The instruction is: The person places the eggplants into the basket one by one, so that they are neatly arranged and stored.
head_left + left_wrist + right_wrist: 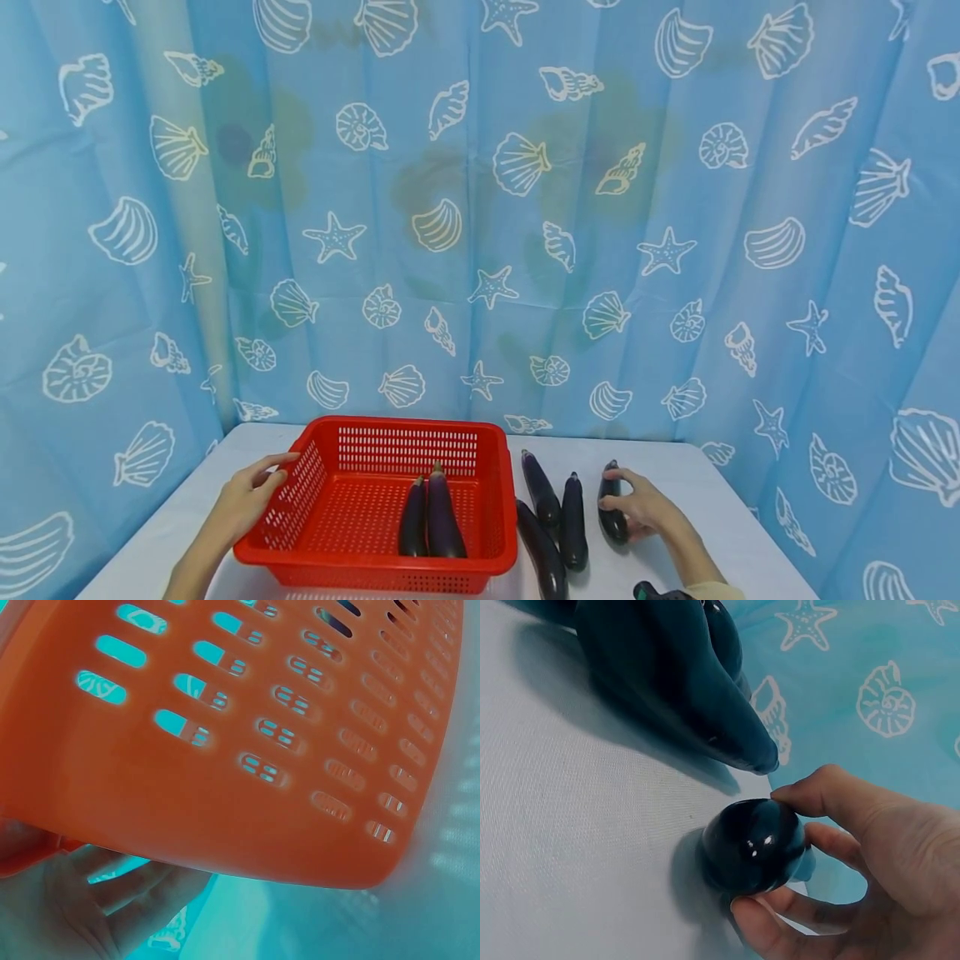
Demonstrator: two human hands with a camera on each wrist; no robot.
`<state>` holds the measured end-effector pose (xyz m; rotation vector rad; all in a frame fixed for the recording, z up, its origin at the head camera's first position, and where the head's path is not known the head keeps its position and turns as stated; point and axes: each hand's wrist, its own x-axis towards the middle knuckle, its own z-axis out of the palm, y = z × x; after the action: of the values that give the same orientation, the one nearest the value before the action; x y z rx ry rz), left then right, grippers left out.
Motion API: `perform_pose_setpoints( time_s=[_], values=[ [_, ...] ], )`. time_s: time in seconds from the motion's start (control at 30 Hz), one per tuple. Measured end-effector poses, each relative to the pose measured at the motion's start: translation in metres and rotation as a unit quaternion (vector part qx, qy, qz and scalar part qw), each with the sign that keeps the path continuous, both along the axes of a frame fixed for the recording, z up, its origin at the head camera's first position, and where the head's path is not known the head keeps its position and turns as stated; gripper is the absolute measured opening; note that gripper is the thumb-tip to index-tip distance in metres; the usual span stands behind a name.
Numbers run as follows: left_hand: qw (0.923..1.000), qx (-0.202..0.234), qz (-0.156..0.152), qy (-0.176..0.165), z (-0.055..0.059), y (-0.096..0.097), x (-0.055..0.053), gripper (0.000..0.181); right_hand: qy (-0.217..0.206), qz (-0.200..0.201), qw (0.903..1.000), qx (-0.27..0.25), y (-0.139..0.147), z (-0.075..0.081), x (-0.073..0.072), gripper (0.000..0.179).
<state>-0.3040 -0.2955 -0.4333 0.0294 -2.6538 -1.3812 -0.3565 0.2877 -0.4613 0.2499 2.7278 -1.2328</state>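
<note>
My left hand (pixel 247 493) holds the left rim of a red plastic basket (pixel 375 570). The left wrist view shows that hand (pixel 112 904) at the basket's edge beside its slotted wall (pixel 150 802), its fingertips hidden behind the edge. Two eggplants lie inside: a shorter dark one (pixel 413 521) and a longer purple one (pixel 444 517). To the right of the basket, my right hand (pixel 643 502) grips an eggplant (pixel 611 492) around its sides. In the right wrist view its rounded end (pixel 754 847) sits between thumb and fingers, close above the white table.
Several loose eggplants lie between the basket and my right hand, among them an upright-lying one (pixel 573 523), a rear one (pixel 542 487) and a front one (pixel 542 550). A white cloth (pixel 675 467) covers the table. Blue shell-print curtain (pixel 480 250) closes off the back and sides.
</note>
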Motion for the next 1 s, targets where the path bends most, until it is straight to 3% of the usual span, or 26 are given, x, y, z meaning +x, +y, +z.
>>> perform_pose_setpoints(
  time_s=[0.3, 0.63, 1.0],
  values=[
    [0.9999, -0.013, -0.001, 0.007, 0.002, -0.001, 0.001, 0.042, 0.004, 0.035, 0.9988, 0.035, -0.004, 0.007, 0.009, 0.063],
    [1.0000, -0.005, -0.001, 0.005, 0.003, 0.000, 0.003, 0.043, -0.012, 0.029, 0.9970, 0.071, -0.007, 0.007, 0.014, 0.064],
    [1.0000, -0.001, -0.001, 0.000, 0.001, 0.001, 0.001, 0.043, 0.009, 0.026, 0.9954, 0.092, -0.007, 0.002, 0.021, 0.063]
  ],
)
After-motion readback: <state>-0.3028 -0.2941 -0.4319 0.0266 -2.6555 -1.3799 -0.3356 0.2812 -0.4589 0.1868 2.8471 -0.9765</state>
